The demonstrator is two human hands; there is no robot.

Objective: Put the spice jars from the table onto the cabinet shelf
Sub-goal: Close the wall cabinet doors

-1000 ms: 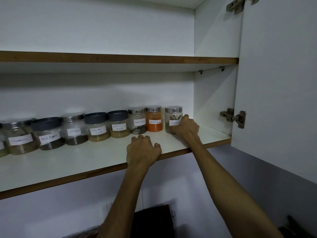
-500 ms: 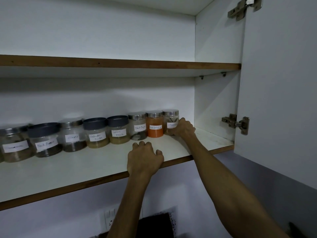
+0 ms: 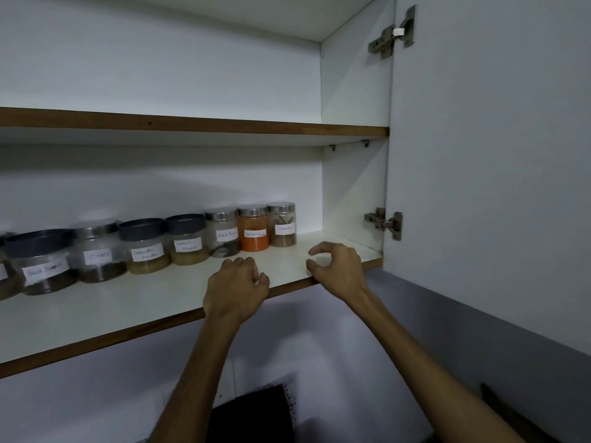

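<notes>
Head view, looking up into an open wall cabinet. A row of labelled spice jars stands along the back of the lower shelf (image 3: 96, 318), all upright, most touching or just beside the next one. From the right: a steel-lid jar with brown contents (image 3: 282, 224) at the end of the row, an orange-filled jar (image 3: 254, 227) touching it, then a steel-lid jar labelled black pepper (image 3: 224, 232), a dark-lid jar labelled garam masala (image 3: 187, 239), a dark-lid jar labelled coriander powder (image 3: 144, 246), a steel-lid jar labelled cloves (image 3: 98, 252), a dark-lid black pepper jar (image 3: 41, 262), and one more cut off by the left frame edge. The right hand (image 3: 335, 266) is over the front edge of the shelf, near the right end and apart from the jars, thumb and fingers loosely curved in a wide C with nothing in them. The left hand (image 3: 236, 289) rests on the shelf's front edge, fingers curled over onto the top surface, knuckles just in front of the black pepper jar but not touching it; it holds no jar. Both forearms come up from the bottom of frame. The upper shelf (image 3: 192, 126) has a brown front edge; what is on it is out of sight. The cabinet door (image 3: 495, 155) stands open at right with two metal hinges, top one (image 3: 391, 35) and lower one (image 3: 385, 222). Below the cabinet, a pale wall and a dark cloth-like thing (image 3: 252, 414), too dim to identify.
</notes>
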